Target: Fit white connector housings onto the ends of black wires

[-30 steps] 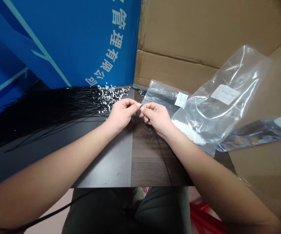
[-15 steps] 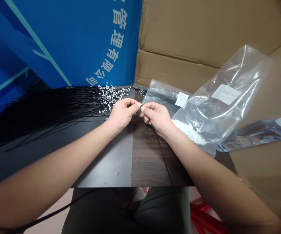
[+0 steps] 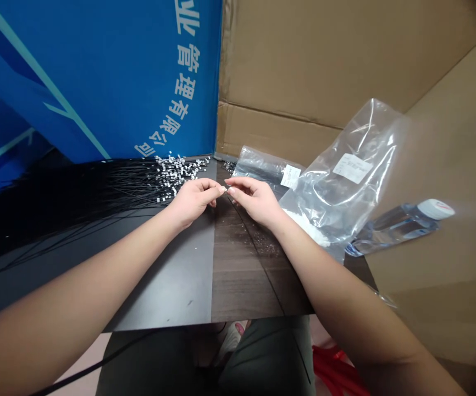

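Note:
My left hand [image 3: 197,201] is closed in a pinch, thumb against forefinger, at the end of a thin black wire [image 3: 258,254]. That wire trails down over the tabletop towards my lap. My right hand [image 3: 254,199] meets it from the right, fingertips almost touching; its thumb is close to the wire end, and its forefinger is a little raised. Any small piece between the fingertips is too tiny to make out. Left of my hands lies a big bundle of black wires [image 3: 77,184] with small white ends [image 3: 176,170].
A clear plastic bag [image 3: 357,198] with small white pieces [image 3: 306,226] lies right of my hands. Behind it is a flatter labelled bag [image 3: 258,163]. A water bottle [image 3: 398,226] lies against the cardboard wall [image 3: 287,66]. A blue printed panel [image 3: 118,71] stands at the back left.
The view has shifted, so everything sits a little further left and lower. My right forefinger has lifted away from the thumb, and my fingertips are slightly further apart.

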Action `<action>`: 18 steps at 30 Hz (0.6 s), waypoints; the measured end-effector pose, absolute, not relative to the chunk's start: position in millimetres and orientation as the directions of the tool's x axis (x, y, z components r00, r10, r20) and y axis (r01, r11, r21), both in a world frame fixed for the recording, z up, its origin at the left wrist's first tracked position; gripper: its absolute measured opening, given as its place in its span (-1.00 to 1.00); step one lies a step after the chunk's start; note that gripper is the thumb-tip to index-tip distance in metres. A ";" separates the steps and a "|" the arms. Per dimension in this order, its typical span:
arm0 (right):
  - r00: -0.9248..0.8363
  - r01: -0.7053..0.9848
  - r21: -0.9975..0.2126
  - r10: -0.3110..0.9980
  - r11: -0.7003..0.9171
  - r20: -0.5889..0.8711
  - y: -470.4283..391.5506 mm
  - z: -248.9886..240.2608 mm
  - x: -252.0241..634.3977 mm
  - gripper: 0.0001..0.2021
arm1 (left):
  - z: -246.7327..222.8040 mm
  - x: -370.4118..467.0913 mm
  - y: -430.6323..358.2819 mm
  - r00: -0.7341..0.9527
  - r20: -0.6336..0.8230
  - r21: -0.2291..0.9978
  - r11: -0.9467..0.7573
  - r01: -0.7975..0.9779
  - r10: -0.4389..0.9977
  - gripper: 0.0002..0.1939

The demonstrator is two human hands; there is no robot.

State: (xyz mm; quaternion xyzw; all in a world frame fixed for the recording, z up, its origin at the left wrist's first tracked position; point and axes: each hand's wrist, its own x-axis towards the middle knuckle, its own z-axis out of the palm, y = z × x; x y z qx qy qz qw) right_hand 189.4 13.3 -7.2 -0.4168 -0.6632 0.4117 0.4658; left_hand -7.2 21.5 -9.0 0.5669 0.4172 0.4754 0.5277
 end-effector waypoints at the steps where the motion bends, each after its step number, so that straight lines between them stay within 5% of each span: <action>1: -0.237 0.200 -0.917 0.926 0.344 0.295 12.9 -7.5 189.8 -0.80 | -9.1 -7.6 22.0 0.210 0.097 0.995 -0.093 -0.027 0.973 -0.73; 9: -0.233 0.378 -0.778 0.865 0.502 0.444 10.0 -13.3 187.8 -0.85 | -12.4 -7.7 24.0 0.269 0.050 0.998 -0.036 -0.059 0.962 -0.65; 18: -0.099 0.406 -0.780 0.871 0.476 0.480 10.0 -15.5 184.2 -0.85 | -15.0 -0.2 15.1 0.326 -0.020 0.982 0.080 -0.171 0.945 -0.59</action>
